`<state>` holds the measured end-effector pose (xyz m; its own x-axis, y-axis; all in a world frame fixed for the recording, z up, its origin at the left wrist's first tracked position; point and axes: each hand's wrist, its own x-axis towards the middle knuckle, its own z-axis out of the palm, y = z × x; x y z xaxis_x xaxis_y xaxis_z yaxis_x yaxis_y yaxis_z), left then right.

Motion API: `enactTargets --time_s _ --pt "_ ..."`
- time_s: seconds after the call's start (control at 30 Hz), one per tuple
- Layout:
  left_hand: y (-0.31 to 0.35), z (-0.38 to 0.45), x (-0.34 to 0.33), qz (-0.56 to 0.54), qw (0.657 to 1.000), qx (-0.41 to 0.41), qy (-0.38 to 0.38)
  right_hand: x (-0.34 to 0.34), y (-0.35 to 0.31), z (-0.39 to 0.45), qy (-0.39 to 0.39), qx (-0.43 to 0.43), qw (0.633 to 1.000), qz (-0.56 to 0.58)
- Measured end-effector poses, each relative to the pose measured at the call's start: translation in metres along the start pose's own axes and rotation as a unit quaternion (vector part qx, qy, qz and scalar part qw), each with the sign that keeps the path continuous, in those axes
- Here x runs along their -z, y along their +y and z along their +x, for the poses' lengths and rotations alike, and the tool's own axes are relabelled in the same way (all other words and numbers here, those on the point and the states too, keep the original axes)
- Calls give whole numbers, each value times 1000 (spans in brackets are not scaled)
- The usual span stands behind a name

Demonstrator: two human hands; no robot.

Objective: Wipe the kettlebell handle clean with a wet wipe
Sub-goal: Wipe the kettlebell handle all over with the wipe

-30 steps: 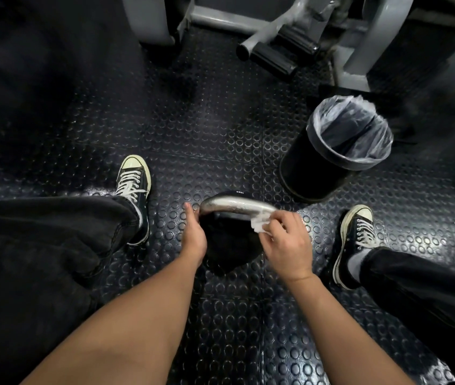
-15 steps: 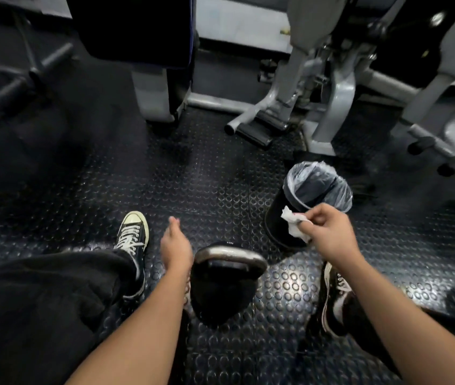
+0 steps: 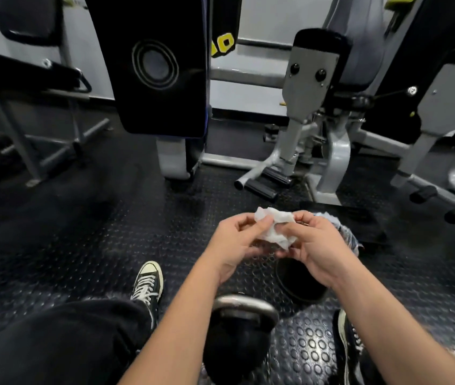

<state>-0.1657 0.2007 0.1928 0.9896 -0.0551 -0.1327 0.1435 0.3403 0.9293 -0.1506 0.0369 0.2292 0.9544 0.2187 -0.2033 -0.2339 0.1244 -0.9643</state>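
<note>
The crumpled white wet wipe [image 3: 276, 228] sits between both hands, raised in front of the person and well above the floor. It looks limp and damp, a thing that weighs next to nothing and folds any way it is pulled; I would guess it tears if stretched hard, so it is best taken by a bunched edge, as it is now. The left hand [image 3: 237, 243] pinches one side of it with thumb and fingertips, and the right hand [image 3: 314, 245] has its fingers curled round the other side, so both are closed on the same wad.

Below the forearms, the black round kettlebell [image 3: 237, 345] stands on the floor between the person's feet, its bare grey metal handle [image 3: 245, 304] arching over the top, with neither hand on it. That will be heavy and rigid; the smooth metal loop is the place to hold, and probably slick when wet.

Just beyond the right hand is a black round waste bin [image 3: 301, 284] with a clear plastic liner [image 3: 346, 237] folded over its rim. The hands hide most of the opening, so I cannot tell what lies inside.

Around all this runs black rubber flooring [image 3: 109, 232] with raised studs, a black-and-white laced canvas shoe [image 3: 148, 282] on the person's left, and grey gym machines [image 3: 318, 120] behind.
</note>
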Motion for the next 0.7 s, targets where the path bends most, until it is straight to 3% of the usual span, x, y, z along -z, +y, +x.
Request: enactTargets --time_s 0.17,0.37,0.47,0.6,0.7 --pt "24 -2 17 28 997 -56 39 -8 -7 2 -2 -10 1000 29" --pt "31 -2 30 20 999 -29 22 -27 1 17 -14 -12 1000 19" --pt "25 7 44 25 997 -32 73 -34 11 33 -29 -18 999 -2" --pt "10 19 77 94 986 -44 131 -20 38 55 -19 -44 998 -28" --pt "-9 28 102 247 948 -56 190 4 71 73 43 -64 995 -67"
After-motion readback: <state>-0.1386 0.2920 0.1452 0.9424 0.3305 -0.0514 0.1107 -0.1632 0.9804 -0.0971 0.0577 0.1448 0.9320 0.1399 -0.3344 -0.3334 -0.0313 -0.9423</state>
